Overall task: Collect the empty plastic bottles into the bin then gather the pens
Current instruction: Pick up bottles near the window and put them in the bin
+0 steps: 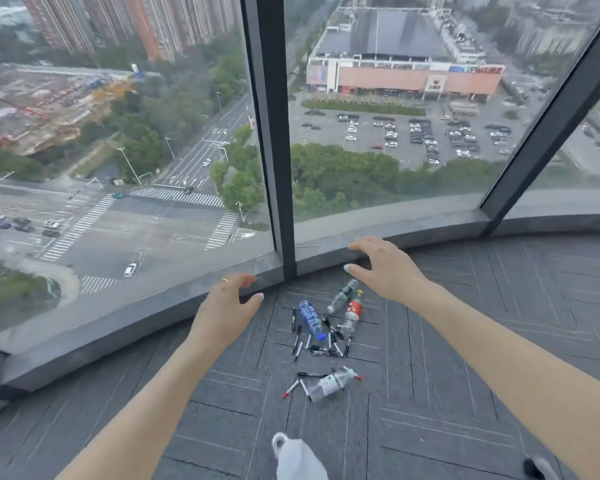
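Note:
Several empty plastic bottles lie on the grey carpet by the window: a blue-labelled bottle point(311, 318), a green-labelled bottle point(343, 295), a red-labelled bottle point(352, 315) and a clear bottle point(329, 384) nearer to me. Several black pens point(321, 342) lie scattered among them, and a few red-tipped pens point(290, 389) rest beside the clear bottle. My left hand point(227, 306) hovers left of the pile, fingers relaxed, holding nothing. My right hand point(383, 268) is stretched out above the far bottles, fingers spread and empty. No bin is in view.
A floor-to-ceiling window with a dark mullion point(278, 168) and a low sill point(153, 306) borders the carpet just behind the pile. My white-trousered leg and shoe point(297, 457) stand at the bottom edge. Carpet extends to the right.

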Available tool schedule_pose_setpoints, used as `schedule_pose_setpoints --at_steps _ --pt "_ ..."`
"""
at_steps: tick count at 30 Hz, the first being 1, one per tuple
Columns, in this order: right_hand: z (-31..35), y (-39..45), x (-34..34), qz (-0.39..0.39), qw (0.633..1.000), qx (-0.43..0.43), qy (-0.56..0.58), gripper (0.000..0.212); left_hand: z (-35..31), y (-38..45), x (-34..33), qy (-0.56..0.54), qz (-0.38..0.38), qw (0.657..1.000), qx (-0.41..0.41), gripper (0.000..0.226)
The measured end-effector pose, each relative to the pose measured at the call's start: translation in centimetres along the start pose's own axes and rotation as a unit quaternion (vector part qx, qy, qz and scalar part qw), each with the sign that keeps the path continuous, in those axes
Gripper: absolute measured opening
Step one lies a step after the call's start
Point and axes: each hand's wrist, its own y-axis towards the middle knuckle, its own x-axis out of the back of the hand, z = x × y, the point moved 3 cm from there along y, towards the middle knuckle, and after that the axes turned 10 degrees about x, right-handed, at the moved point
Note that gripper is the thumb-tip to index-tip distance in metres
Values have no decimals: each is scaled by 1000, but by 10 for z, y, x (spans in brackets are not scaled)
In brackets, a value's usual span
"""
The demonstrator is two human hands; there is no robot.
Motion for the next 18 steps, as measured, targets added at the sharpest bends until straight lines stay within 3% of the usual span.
schedule_pose_setpoints --at_steps 11,18 --pt "-100 107 -69 36 989 -133 46 46 -16 194 -97 32 138 990 -10 39" --pt "-184 155 -167 107 977 -178 54 48 20 274 -210 85 201 976 -3 42"
